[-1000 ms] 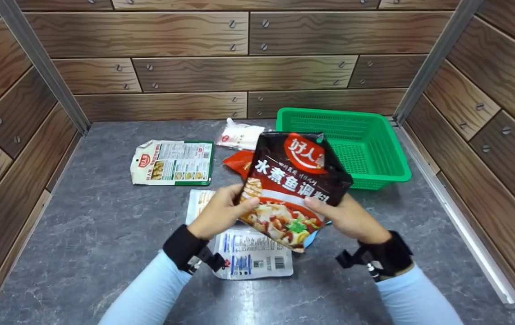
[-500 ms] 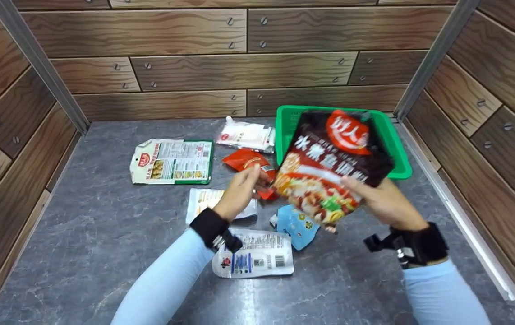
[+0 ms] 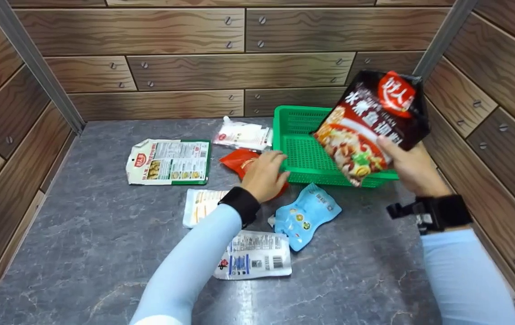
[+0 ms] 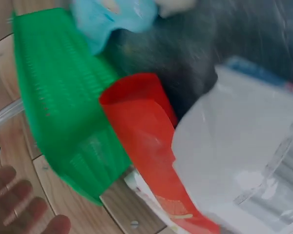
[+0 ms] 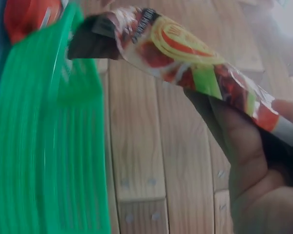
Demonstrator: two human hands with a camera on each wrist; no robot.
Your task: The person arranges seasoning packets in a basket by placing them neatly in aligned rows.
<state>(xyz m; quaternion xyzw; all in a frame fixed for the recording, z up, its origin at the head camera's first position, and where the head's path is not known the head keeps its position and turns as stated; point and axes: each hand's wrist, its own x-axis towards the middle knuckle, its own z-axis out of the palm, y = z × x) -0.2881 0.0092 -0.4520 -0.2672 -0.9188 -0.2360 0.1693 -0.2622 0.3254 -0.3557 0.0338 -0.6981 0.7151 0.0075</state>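
My right hand (image 3: 417, 169) grips a black and red seasoning packet (image 3: 374, 122) by its lower right side, thumb across the front. The packet is tilted and raised over the right part of the green basket (image 3: 305, 176); in the right wrist view its bottom edge (image 5: 185, 53) faces the camera. Above a red pouch (image 3: 239, 161), by the basket's left rim, hovers my left hand (image 3: 264, 176) with loosely bent fingers and nothing in them. In the left wrist view those fingers (image 4: 19, 202) show at the lower left, apart from the red pouch (image 4: 141, 131).
A blue spouted pouch (image 3: 307, 216) lies in front of the basket. Nearby are a silver pouch (image 3: 257, 255), a white pouch (image 3: 201, 205) partly under the left arm, a clear-wrapped white pouch (image 3: 244, 135) and a green-white packet (image 3: 169, 162). Wood-patterned walls (image 3: 185, 74) enclose the table.
The left hand has let go of the seasoning packet and moved up beside the basket. The right hand has carried the packet up and to the right, uncovering the blue pouch.
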